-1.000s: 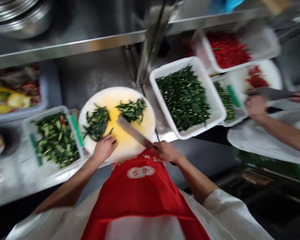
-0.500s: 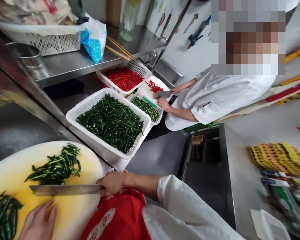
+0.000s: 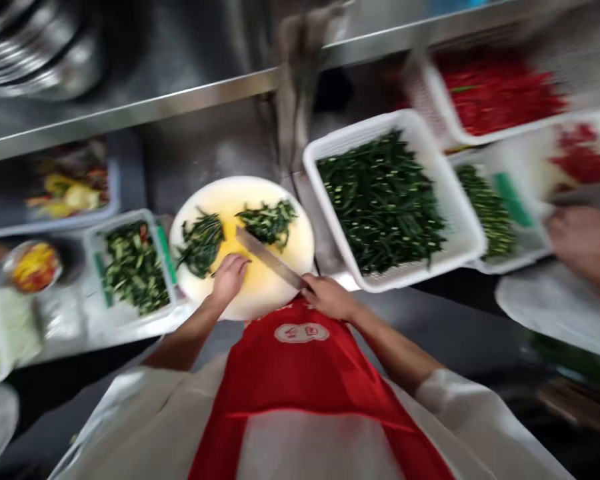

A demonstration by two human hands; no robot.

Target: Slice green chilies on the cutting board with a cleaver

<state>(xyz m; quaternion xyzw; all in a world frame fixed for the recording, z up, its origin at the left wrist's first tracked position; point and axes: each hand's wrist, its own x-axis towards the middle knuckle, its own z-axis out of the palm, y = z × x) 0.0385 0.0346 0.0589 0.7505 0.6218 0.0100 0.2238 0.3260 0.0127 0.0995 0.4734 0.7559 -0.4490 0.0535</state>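
My right hand (image 3: 330, 297) is closed round the handle of a kitchen knife (image 3: 270, 259), its blade lying across the round white cutting board (image 3: 290, 300). Beyond the blade is a pile of sliced green chilies (image 3: 267, 223). Another pile of long green chilies (image 3: 203, 243) rests on the board's left side. My left hand (image 3: 229, 279) reaches over the board's near edge, close to that left pile and apart from the blade. Its fingers look loosely stretched with nothing clear in them, though the view is blurred.
Right of the board stands a white basket of green chilies (image 3: 385, 207). Beyond it are a basket of red chilies (image 3: 500, 93) and a co-worker's hand (image 3: 583, 233). To the left sit a tub of cut green vegetables (image 3: 135, 267) and a bowl (image 3: 33, 267). A steel shelf (image 3: 180, 100) overhangs the back.
My view has swung left and down from the co-worker to the cutting board. The knife stays in my right hand, and my left hand is still by the board.
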